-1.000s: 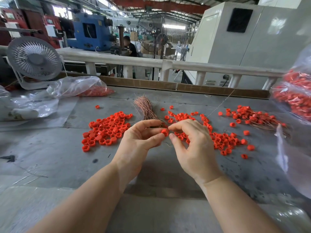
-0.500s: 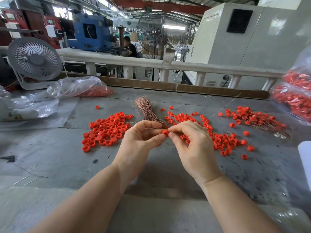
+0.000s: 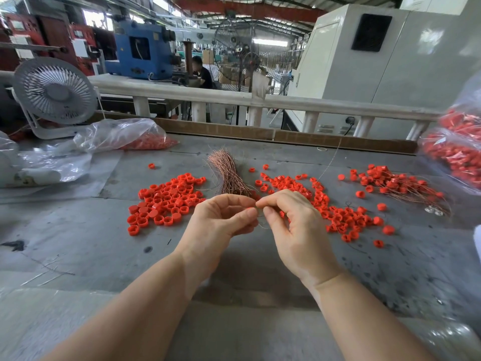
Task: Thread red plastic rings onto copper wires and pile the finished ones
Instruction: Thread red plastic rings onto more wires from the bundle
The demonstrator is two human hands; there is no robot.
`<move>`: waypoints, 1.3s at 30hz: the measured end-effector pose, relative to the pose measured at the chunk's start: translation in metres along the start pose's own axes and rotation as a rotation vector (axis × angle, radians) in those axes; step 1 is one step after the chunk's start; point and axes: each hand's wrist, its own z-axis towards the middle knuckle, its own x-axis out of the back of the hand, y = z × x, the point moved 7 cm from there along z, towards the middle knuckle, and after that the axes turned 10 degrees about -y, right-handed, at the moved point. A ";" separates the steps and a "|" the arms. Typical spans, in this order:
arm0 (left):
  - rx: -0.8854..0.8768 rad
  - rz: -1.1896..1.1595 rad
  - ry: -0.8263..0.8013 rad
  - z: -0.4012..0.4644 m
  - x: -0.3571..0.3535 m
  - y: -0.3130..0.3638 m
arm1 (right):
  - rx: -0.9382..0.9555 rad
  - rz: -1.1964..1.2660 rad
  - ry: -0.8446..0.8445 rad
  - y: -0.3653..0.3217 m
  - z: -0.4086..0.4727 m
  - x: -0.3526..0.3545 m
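Observation:
My left hand (image 3: 221, 220) pinches a red ring (image 3: 251, 209) between thumb and forefinger, mostly hidden by the fingertips. My right hand (image 3: 294, 225) pinches a thin copper wire (image 3: 328, 165) right next to the ring; the wire rises up and to the right. Behind my hands lies a bundle of bare copper wires (image 3: 229, 173). Loose red rings lie in a heap on the left (image 3: 166, 201) and in a spread on the right (image 3: 338, 212). Wires with rings on them are piled at the far right (image 3: 395, 183).
A grey worktable (image 3: 78, 246) carries everything. A white desk fan (image 3: 54, 95) and clear bags (image 3: 117, 136) with red rings sit at the back left. Bags of red parts (image 3: 455, 152) hang at the right edge. A wooden ledge (image 3: 286, 138) and white railing (image 3: 234, 97) bound the far side.
The hands stay together at the table's middle, shifting slightly. The ring, plainly visible between the fingertips earlier, is now mostly covered. The clear bag at the right edge has moved out of view.

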 end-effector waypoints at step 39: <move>0.058 -0.111 0.222 0.002 0.018 -0.010 | -0.135 -0.194 0.060 0.020 0.001 0.008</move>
